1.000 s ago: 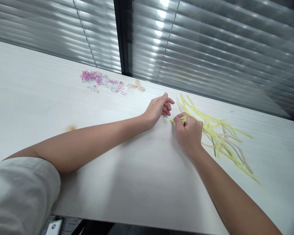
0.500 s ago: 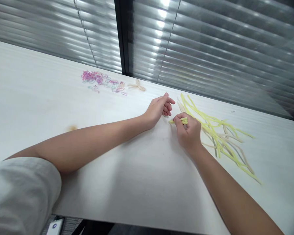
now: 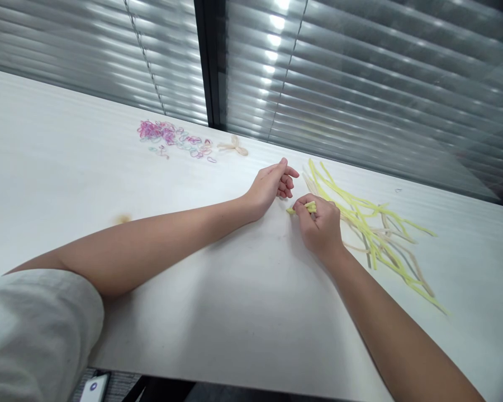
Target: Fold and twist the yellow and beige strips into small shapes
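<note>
My right hand [image 3: 322, 223] is closed on a folded yellow pipe cleaner [image 3: 308, 208], whose tip sticks out to the left between thumb and fingers. Just beyond it, my left hand [image 3: 272, 187] rests on its side on the table, thumb up and fingers loosely curled apart, with nothing seen in it. A small gap separates the two hands. Right of my right hand lies a loose spread of yellow pipe cleaners [image 3: 362, 223], mixed with beige ones [image 3: 417, 268]. Part of that spread is hidden behind my right hand.
A heap of pink and purple rubber bands [image 3: 156, 131] lies at the back left of the white table [image 3: 243, 312]. Beside it sits a beige bow-shaped piece [image 3: 235, 146]. Window blinds [image 3: 360, 84] line the back edge. A phone-like white object [image 3: 94, 386] shows below the front edge.
My right hand has shifted very slightly left with the folded yellow pipe cleaner. My left hand keeps almost the same place and pose.
</note>
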`<state>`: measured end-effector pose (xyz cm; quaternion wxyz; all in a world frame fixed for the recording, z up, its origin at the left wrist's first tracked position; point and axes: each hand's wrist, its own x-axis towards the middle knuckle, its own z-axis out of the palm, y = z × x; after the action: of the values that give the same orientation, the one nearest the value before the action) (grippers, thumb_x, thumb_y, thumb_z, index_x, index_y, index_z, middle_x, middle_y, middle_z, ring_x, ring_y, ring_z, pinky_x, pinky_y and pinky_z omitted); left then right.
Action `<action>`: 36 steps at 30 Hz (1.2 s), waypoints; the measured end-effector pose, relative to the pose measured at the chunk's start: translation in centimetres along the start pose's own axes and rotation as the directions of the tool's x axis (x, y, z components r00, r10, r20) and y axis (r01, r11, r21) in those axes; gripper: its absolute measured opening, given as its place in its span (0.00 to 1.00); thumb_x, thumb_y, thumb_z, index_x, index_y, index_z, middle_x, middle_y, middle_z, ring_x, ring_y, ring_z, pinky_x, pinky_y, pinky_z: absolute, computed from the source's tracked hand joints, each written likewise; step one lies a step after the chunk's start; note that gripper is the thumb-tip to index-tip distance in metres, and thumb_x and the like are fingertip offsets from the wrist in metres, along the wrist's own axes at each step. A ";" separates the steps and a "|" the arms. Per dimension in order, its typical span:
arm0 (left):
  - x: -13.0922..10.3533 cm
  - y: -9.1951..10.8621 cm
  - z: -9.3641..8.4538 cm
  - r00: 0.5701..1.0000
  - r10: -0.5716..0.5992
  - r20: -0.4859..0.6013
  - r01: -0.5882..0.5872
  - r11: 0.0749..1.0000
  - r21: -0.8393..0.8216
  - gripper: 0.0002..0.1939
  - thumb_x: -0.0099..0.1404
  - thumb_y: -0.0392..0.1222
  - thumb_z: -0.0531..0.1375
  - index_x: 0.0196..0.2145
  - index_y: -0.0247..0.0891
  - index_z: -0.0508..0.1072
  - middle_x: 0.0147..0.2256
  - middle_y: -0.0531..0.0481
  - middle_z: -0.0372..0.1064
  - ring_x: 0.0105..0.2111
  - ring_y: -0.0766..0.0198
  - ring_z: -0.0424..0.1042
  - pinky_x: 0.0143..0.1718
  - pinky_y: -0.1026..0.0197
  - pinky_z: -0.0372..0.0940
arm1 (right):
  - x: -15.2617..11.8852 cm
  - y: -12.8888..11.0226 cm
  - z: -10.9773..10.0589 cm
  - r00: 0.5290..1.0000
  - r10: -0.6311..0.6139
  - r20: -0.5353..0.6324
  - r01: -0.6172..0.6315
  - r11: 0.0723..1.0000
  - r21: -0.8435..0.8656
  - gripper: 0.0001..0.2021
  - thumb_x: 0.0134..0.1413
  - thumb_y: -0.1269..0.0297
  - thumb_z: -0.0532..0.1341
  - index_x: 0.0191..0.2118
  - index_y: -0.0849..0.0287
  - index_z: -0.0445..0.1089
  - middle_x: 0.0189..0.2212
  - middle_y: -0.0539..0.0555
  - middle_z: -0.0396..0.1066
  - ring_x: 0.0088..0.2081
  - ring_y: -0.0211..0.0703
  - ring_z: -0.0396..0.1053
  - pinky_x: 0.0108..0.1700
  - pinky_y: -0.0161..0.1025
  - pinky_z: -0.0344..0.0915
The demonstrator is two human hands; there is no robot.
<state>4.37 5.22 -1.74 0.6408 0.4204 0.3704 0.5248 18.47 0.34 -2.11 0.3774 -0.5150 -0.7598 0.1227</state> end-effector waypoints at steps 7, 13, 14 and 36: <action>0.0 0.0 0.0 1.000 -0.006 -0.002 0.006 1.000 0.005 0.25 0.65 0.60 0.50 0.30 0.34 0.70 0.22 0.52 0.65 0.20 0.70 0.66 0.25 0.66 0.62 | 0.0 0.0 -0.1 0.999 0.051 -0.001 -0.051 0.998 -0.026 0.10 0.53 0.67 0.53 0.23 0.58 0.64 0.20 0.49 0.67 0.24 0.38 0.62 0.30 0.36 0.51; 0.1 -0.1 0.0 1.000 -0.004 0.002 0.004 1.000 0.011 0.25 0.65 0.61 0.51 0.30 0.34 0.71 0.23 0.51 0.65 0.20 0.70 0.66 0.25 0.66 0.62 | 0.0 -0.4 -0.4 0.984 0.168 -0.065 -0.176 0.974 -0.143 0.10 0.53 0.65 0.52 0.24 0.58 0.66 0.19 0.49 0.67 0.23 0.38 0.61 0.30 0.36 0.50; 0.1 0.0 0.0 1.000 -0.006 0.000 0.006 1.000 0.011 0.25 0.65 0.61 0.51 0.30 0.34 0.71 0.23 0.51 0.65 0.20 0.70 0.66 0.25 0.66 0.62 | 0.0 -0.5 -0.4 0.981 0.178 -0.072 -0.187 0.969 -0.159 0.10 0.53 0.66 0.52 0.24 0.58 0.66 0.19 0.49 0.67 0.23 0.38 0.61 0.30 0.36 0.50; 0.0 0.2 0.2 1.000 -0.022 -0.016 0.021 1.000 -0.003 0.25 0.65 0.61 0.51 0.29 0.34 0.70 0.22 0.51 0.65 0.20 0.71 0.66 0.25 0.66 0.62 | -0.2 0.2 -0.1 0.991 -0.132 -0.007 0.132 0.991 -0.032 0.09 0.54 0.66 0.53 0.25 0.57 0.65 0.23 0.50 0.70 0.27 0.41 0.65 0.36 0.40 0.56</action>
<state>4.47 5.17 -1.49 0.6439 0.4114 0.3794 0.5217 18.67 0.27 -2.26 0.3797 -0.4702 -0.7923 0.0832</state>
